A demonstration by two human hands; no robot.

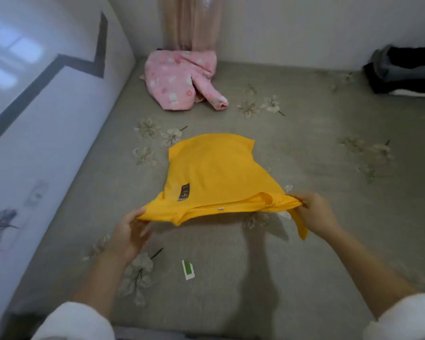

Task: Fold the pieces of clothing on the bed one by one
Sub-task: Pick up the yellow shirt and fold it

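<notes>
Left grip (130, 231) and right grip (314, 212) each pinch a near edge of the yellow shirt (214, 173); pink garment (179, 82) lies beyond it.

Two bare hands, white sleeves.

The left hand (129, 231) and right hand (317, 214) are uncovered, and so are the wrists and forearms behind them. Well back from each hand, toward the wearer, the arm goes into a white sleeve: the left sleeve (76, 322) behind the left hand, the right sleeve (402, 317) behind the right. Both are plain, of the same white cloth, loose and bulky, with rounded, bunched ends at the forearm. The picture is soft there, so weave and seams cannot be made out.
</notes>
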